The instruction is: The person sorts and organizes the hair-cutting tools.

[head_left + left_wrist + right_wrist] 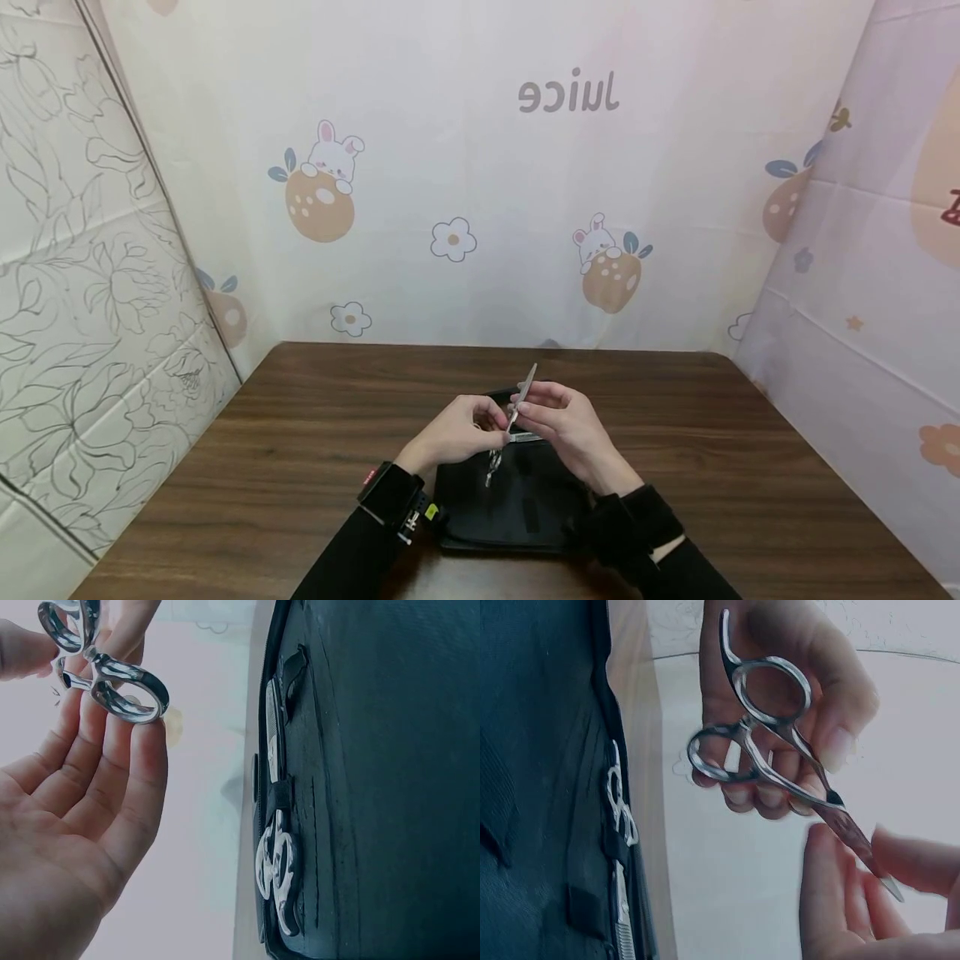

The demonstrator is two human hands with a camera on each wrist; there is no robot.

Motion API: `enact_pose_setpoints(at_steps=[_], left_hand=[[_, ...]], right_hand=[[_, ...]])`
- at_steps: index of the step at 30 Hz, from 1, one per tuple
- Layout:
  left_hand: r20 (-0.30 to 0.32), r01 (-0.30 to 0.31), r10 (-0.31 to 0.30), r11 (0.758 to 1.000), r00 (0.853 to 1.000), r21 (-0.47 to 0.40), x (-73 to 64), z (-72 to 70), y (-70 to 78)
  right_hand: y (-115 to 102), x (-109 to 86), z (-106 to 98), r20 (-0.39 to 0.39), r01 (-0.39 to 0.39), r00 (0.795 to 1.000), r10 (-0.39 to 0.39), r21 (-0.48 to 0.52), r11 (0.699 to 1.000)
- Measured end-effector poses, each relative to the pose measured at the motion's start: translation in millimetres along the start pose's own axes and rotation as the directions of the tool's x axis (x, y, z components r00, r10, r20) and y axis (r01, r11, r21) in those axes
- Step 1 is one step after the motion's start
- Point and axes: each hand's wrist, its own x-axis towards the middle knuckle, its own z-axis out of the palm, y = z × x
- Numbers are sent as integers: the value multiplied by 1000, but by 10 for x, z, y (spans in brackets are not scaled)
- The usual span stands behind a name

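A pair of silver scissors (522, 392) is held up over a black case (517, 508), blades pointing up and away in the head view. My left hand (457, 433) pinches it near the handles; the finger rings (129, 690) show at the fingertips in the left wrist view. At the blade, my right hand (566, 421) has thumb and fingers on either side, pinching it. The right wrist view shows the blade (855, 840) between those fingers, with the left hand (832, 667) behind the rings. Silver thinning scissors (281, 874) with a toothed blade sit under a loop in the case.
The case lies on a brown wooden table (322, 467), near its front edge. A printed cloth (465, 167) hangs behind the table, with more cloth at both sides. Black wristbands (393, 496) are on both wrists.
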Motion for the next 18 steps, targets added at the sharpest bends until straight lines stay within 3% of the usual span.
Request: enact_pose_setpoints(at_steps=[7,10,18], left_hand=[[-20,-34,34,999,999,-19,-3,13,31],[-27,-35,34,999,999,-25,-15,13,76],[-37,-67,66,997,997,-31,8,33,14]], right_hand=[[40,12,19,-53,-8,999,12,73,997],[37,6,31,-48,-27,998,30,75,997],[29,-3,61,-64,-20,998,24,53,998]])
